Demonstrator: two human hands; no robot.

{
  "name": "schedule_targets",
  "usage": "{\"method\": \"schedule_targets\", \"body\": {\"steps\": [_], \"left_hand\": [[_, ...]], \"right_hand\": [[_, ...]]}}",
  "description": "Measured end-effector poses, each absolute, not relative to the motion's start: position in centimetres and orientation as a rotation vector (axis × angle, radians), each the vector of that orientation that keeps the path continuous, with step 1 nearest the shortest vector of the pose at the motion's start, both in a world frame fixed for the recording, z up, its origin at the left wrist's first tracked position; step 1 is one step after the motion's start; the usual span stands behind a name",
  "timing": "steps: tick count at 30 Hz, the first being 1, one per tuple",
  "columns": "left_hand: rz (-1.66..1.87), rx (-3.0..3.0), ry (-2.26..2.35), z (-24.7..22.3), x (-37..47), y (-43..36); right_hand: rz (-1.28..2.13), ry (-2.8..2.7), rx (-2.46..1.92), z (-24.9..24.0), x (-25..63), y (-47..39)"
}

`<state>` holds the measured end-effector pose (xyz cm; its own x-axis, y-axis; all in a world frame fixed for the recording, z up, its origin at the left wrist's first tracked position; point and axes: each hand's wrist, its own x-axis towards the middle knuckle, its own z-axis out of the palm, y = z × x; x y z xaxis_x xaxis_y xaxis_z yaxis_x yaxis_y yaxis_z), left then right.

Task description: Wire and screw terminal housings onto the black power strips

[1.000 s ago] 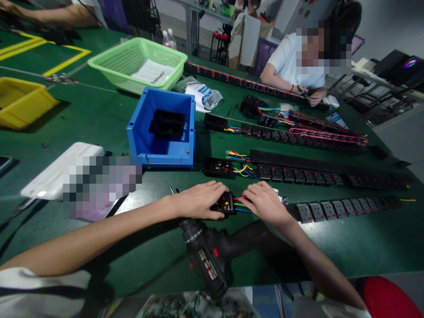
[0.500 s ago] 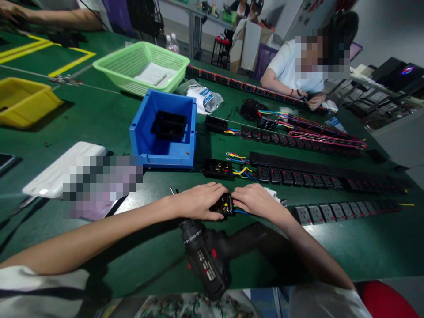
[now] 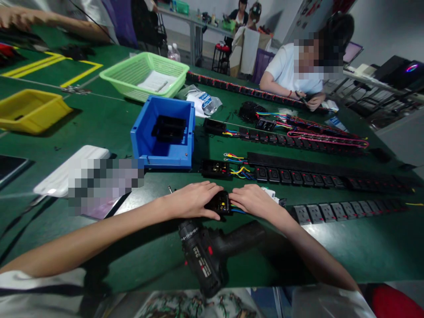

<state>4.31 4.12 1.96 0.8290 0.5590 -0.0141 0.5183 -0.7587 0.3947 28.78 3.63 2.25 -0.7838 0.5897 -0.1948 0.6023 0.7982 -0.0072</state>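
My left hand (image 3: 195,199) is wrapped round a small black plastic wiring box (image 3: 222,202), its open top showing a yellow part and metal inside. At the box's right end, my right hand (image 3: 253,199) has its fingers closed on the wires (image 3: 236,210); blue and green ones show below the fingertips. A black cordless drill (image 3: 207,256) lies on its side just in front of both hands. Beyond the hands lies a second wiring box (image 3: 215,168) with loose coloured wires. A strip of grey sockets (image 3: 326,213) stretches away to the right of my right hand.
A blue bin (image 3: 162,154) with black boxes inside stands beyond my left hand. Behind it is a green basket (image 3: 115,81), and a yellow bin (image 3: 33,112) sits far left. A white power bank (image 3: 71,170) lies left. Across the green table, a person (image 3: 291,66) handles a long socket strip.
The wiring box sits slightly further left in view and more of its inside shows. My fingers have shifted a little; the whole view has tilted slightly.
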Motion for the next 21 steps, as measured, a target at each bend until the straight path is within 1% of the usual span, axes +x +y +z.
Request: {"method": "schedule_targets", "body": {"steps": [5, 9, 13, 16, 21], "left_hand": [[0.21, 2.569, 0.979, 4.9, 1.5, 5.4], [0.319, 2.576, 1.246, 6.4, -2.2, 9.3], [0.242, 2.57, 1.443, 6.1, -4.4, 13.7], [0.16, 2.538, 1.385, 5.8, -4.3, 15.1], [0.139, 2.498, 1.382, 5.2, -3.2, 15.6]], "right_hand": [[-0.115, 2.808, 0.943, 2.1, 29.0, 3.7], [-0.125, 2.812, 0.945, 2.1, 29.0, 3.7], [-0.111, 2.807, 0.95, 2.2, 29.0, 3.5], [-0.093, 2.81, 0.947, 2.3, 28.9, 3.4], [-0.08, 2.816, 0.948, 2.4, 28.9, 3.3]]}}
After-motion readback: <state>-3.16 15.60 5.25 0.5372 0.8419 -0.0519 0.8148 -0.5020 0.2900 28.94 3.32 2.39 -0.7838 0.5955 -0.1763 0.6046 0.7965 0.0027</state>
